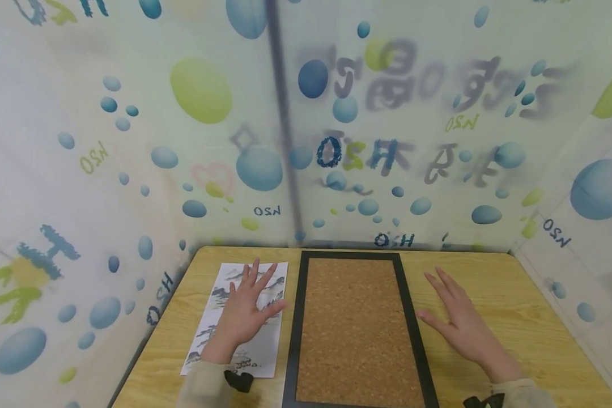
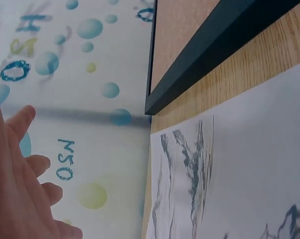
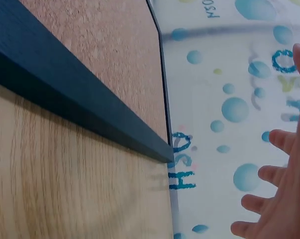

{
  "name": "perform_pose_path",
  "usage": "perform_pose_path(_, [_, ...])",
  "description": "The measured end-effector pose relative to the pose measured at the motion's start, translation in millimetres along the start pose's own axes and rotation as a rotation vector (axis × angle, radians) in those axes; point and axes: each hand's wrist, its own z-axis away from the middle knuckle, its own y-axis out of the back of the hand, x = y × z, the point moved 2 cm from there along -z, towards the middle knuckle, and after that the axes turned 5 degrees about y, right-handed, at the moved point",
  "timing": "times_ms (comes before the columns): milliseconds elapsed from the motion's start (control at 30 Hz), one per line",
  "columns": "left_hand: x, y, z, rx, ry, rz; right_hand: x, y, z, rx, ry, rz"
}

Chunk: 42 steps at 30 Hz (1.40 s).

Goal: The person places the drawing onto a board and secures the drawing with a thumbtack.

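A cork board (image 1: 359, 328) in a black frame (image 1: 412, 317) lies flat on the wooden table. To its left is a white sheet (image 1: 265, 354) printed with grey ink-style mountains and trees, also seen in the left wrist view as paper (image 2: 254, 144) beside the frame. Above that sheet hovers my left hand (image 1: 242, 317), fingers spread, holding nothing. On the board's other side my right hand (image 1: 461, 326) is held over the table, its fingers extended and apart from the frame. Both wrist views show the fingers lifted off the surface.
The wooden table (image 1: 520, 317) stands against curtain-like walls (image 1: 418, 130) patterned with blue and green bubbles and lettering. Side walls close in on the left and right. Black straps (image 1: 238, 381) sit at both wrists.
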Motion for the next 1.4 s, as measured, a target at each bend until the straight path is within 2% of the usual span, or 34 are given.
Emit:
perform_pose_path(300, [-20.2,12.0,5.7,-0.005,0.111,0.121,16,6,6,0.047,-0.024,-0.122])
perform_pose_path(500, [-39.2,14.5,10.4,-0.003,0.190,0.157,33,4,11,0.042,-0.046,-0.183])
perform_pose_path(767, [-68.6,18.2,17.5,0.013,0.259,0.315,50,1,18,0.048,-0.096,-0.247])
perform_pose_path(867, [-80.3,19.2,20.9,0.017,0.320,0.329,54,0,20,0.060,-0.103,-0.254])
perform_pose_path(1100, [-102.4,19.1,28.5,-0.011,0.481,0.286,67,-1,24,0.093,-0.126,-0.237])
perform_pose_path(1233, [-112.4,19.6,32.6,-0.008,0.542,0.321,74,-2,26,0.105,-0.181,-0.248])
perform_pose_path(1400, [-119.0,21.6,34.1,0.025,0.605,0.378,81,-2,27,0.103,-0.233,-0.209])
